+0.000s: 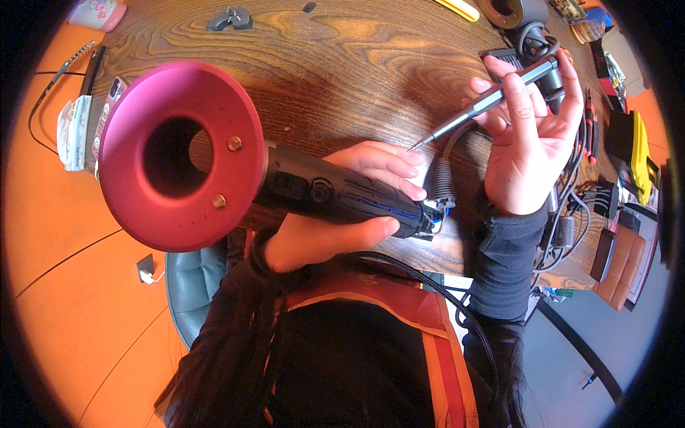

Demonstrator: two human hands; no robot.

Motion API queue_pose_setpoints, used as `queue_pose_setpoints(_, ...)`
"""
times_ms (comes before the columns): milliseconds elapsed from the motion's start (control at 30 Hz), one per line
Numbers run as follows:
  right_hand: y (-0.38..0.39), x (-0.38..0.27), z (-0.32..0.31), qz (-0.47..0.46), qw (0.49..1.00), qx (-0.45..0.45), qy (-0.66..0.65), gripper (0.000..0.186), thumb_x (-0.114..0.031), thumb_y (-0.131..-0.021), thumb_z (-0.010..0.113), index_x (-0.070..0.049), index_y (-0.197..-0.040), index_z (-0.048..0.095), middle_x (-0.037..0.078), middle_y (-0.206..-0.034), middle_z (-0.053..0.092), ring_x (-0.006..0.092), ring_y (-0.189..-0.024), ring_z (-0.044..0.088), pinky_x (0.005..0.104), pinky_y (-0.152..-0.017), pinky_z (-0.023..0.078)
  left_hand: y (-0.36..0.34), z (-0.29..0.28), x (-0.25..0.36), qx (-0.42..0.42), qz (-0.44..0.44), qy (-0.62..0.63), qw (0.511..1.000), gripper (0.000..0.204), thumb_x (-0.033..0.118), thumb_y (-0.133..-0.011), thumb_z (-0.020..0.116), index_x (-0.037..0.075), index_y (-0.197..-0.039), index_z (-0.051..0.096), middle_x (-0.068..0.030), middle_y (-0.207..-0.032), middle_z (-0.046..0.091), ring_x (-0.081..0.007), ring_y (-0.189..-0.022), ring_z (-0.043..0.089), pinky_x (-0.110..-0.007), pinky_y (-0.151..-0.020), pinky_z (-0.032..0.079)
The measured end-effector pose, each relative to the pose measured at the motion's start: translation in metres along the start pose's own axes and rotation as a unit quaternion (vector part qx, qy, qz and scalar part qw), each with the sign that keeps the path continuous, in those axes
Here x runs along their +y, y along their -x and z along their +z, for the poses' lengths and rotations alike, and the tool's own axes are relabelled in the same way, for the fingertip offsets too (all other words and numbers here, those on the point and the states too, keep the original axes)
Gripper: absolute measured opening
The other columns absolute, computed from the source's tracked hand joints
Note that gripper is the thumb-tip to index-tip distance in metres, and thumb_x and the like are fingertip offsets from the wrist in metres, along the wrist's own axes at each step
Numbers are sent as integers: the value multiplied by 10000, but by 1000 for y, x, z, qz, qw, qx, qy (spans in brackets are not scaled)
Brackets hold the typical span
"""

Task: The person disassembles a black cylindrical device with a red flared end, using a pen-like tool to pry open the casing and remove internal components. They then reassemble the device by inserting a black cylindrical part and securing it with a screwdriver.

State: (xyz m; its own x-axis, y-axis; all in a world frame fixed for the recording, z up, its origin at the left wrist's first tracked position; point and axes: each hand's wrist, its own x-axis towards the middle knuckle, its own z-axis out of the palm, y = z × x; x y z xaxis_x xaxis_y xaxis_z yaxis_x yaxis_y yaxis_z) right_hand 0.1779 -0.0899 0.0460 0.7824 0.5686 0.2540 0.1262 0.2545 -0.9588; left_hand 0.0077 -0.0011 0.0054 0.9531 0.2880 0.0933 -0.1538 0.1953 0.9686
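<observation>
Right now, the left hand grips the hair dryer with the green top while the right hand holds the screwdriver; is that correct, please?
Not quite: the head view shows the hair dryer has a pink top, not green. The left hand grips it, and the right hand holds the screwdriver.

Two bare hands show: one left hand (321, 239) and one right hand (524, 143). There is one screwdriver (489, 102), one magenta-headed hair dryer (246, 171) with two metallic studs (234, 144), one ribbed grey cable sleeve (444, 182), one wooden table (342, 64), one teal chair (187, 285), one pink cup (100, 13) and one white plug (146, 277); the cables (571, 175) at the right are too tangled to count
</observation>
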Motion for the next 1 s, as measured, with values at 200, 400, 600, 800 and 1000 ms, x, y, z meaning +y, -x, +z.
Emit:
queue_pose_setpoints(200,-6,-5,-8,-4,999,44,-20,505,-74,-864,526,-90,-1287,251,244,-1068,561,263,-875,620,369,-663,552,3,9,-7,101,-11,244,965,344,74,-680,657,16,-982,502,-122,-1089,466,-255,-1038,530,-385,-913,417)
queue_pose_setpoints(400,0,-8,-9,-16,998,53,-38,535,-130,-858,556,-89,-1303,261,246,-1110,543,261,-914,605,339,-686,543,2,10,-9,187,39,347,918,331,78,-710,656,42,-974,459,-138,-1061,487,-289,-1040,532,-432,-910,422)
queue_pose_setpoints(600,8,-12,-3,-37,999,9,-35,491,-116,-886,496,-93,-1315,260,262,-1127,524,252,-887,623,315,-654,556,-1,9,-10,194,86,341,916,296,51,-753,611,35,-997,443,-165,-1033,547,-299,-1050,528,-448,-927,407)
queue_pose_setpoints(800,15,-8,2,-61,995,-37,-65,474,-112,-891,480,-98,-1312,262,271,-1091,537,251,-828,640,327,-602,572,0,9,-11,225,80,328,914,289,84,-795,574,32,-1039,429,-182,-1068,562,-309,-1064,518,-440,-892,439)
queue_pose_setpoints(1000,18,-5,5,-116,987,-52,-98,471,-133,-904,460,-107,-1321,243,276,-1081,537,232,-803,643,321,-593,570,1,11,-10,295,62,246,921,335,201,-828,574,49,-1089,428,-161,-1100,554,-350,-1090,497,-471,-874,448)
